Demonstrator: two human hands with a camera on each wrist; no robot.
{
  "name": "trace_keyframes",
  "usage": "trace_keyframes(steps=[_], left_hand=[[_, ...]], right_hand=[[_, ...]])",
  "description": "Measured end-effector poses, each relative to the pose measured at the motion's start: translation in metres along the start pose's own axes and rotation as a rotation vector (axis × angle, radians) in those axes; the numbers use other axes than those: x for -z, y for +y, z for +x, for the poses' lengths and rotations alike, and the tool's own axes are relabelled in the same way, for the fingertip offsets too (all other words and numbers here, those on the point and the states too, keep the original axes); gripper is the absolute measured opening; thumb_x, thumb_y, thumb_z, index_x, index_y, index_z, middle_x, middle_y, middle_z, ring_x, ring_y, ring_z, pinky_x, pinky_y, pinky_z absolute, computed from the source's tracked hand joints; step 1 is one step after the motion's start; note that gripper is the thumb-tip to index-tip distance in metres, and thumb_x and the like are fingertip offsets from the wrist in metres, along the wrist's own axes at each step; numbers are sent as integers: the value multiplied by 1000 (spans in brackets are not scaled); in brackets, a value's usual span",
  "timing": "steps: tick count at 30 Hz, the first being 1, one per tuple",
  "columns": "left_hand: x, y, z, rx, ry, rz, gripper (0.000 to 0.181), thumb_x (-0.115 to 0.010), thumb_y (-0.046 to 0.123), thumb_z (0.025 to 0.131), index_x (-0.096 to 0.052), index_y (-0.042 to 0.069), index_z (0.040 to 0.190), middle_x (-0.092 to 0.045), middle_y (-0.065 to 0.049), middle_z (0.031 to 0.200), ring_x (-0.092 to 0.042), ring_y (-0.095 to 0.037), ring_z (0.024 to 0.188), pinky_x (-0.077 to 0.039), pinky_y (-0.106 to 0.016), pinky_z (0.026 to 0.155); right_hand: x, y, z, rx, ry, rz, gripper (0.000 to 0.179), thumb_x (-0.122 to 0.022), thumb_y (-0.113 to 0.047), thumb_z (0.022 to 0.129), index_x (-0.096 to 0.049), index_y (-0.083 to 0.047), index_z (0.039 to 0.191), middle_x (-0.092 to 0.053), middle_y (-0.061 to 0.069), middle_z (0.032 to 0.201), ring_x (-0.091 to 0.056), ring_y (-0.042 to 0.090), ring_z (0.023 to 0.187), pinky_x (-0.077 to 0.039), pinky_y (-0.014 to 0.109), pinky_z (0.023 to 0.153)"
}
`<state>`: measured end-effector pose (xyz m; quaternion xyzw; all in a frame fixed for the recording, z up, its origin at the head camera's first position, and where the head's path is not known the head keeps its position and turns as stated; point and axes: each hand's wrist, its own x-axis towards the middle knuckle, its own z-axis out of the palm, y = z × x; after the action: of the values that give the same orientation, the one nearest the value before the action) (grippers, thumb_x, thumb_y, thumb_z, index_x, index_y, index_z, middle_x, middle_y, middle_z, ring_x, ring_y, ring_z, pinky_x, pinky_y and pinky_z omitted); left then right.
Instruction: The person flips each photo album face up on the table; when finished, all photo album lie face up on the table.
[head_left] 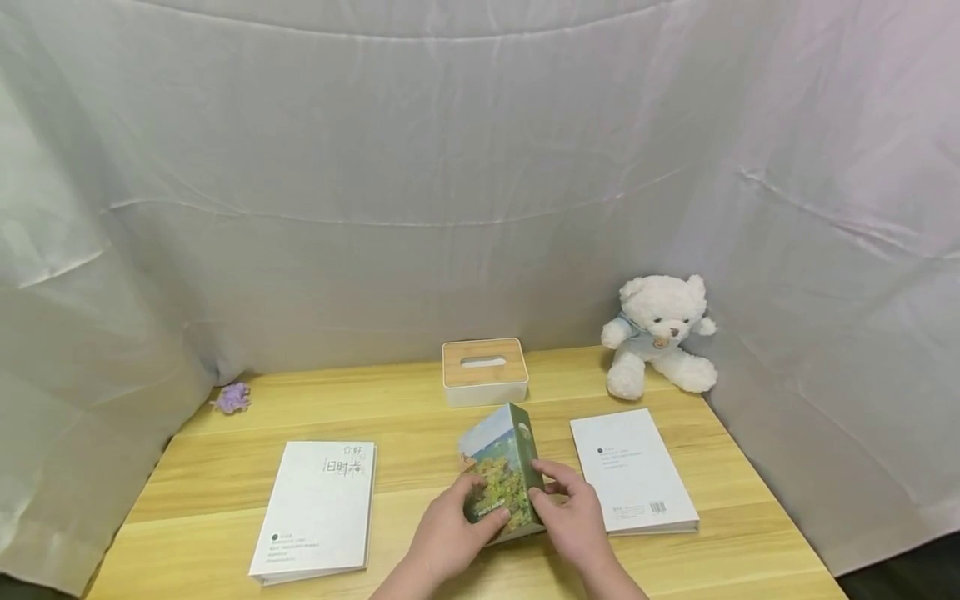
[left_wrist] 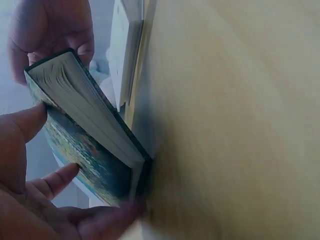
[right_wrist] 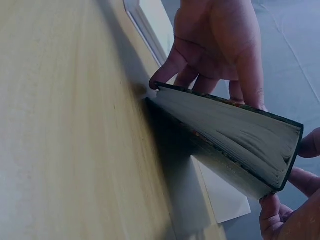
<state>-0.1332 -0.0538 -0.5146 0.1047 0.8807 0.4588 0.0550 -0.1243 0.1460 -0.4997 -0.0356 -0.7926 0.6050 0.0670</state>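
Observation:
Both hands hold a thick photo album (head_left: 497, 471) with a painted landscape cover and a dark green spine, tilted above the table. In the head view, my left hand (head_left: 453, 525) is at its front cover and left edge, thumb and fingers on the picture. My right hand (head_left: 573, 512) pinches the spine side, thumb on the spine. The left wrist view shows the page edges of the album (left_wrist: 95, 107) between its covers, slightly fanned. In the right wrist view, the left hand (right_wrist: 217, 55) touches one cover, while the right hand (right_wrist: 300, 210) is at the spine corner.
A white album (head_left: 318, 508) lies at the left of the wooden table (head_left: 405, 467), and another white album (head_left: 637, 473) at the right. Behind them are a tissue box (head_left: 486, 392), a white teddy bear (head_left: 660, 333) and a small purple object (head_left: 232, 397). Grey curtains (head_left: 420, 183) enclose the table.

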Motion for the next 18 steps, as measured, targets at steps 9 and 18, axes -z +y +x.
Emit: trace_keyframes(steps=[9, 18], left_hand=[[2, 2, 2, 41, -30, -27, 69, -77, 53, 93, -58, 9, 142, -67, -28, 133, -65, -51, 118, -53, -71, 93], [3, 4, 2, 20, -31, -47, 72, -80, 48, 92, -59, 3, 144, -67, -26, 131, -68, -40, 106, -58, -60, 85]], right_hand=[[0, -5, 1, 59, 23, 28, 39, -78, 5, 86, -75, 1, 124, -66, 21, 134, -64, 24, 98, -58, 25, 62], [1, -11, 1, 4, 12, 91, 50, -80, 7, 82, -70, 3, 131, -66, 22, 130, -65, 20, 85, -57, 26, 54]])
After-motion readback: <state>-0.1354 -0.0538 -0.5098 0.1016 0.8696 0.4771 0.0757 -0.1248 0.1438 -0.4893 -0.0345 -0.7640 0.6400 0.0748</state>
